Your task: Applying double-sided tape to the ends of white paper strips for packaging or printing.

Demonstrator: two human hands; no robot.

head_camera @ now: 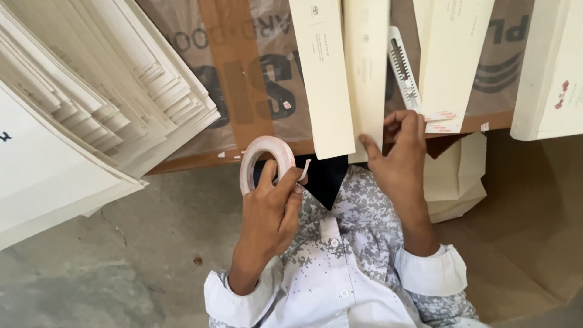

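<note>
My left hand (271, 203) grips a roll of white double-sided tape (262, 159) with a short loose end sticking out to the right. My right hand (398, 152) pinches the lower edge of a cream card strip (366, 67) that lies on the brown board. A second cream card strip (322, 73) lies just left of it, with its lower end hanging over the board's edge. Both hands are near the board's front edge, above my patterned grey and white shirt.
A fanned stack of cream card sheets (97, 91) fills the left. More cream strips (452, 61) and a thick stack (552, 67) lie at the right. A white toothed cutter (403, 70) rests on the brown board (243, 79). Folded cream pieces (458, 176) sit below the board on brown cardboard.
</note>
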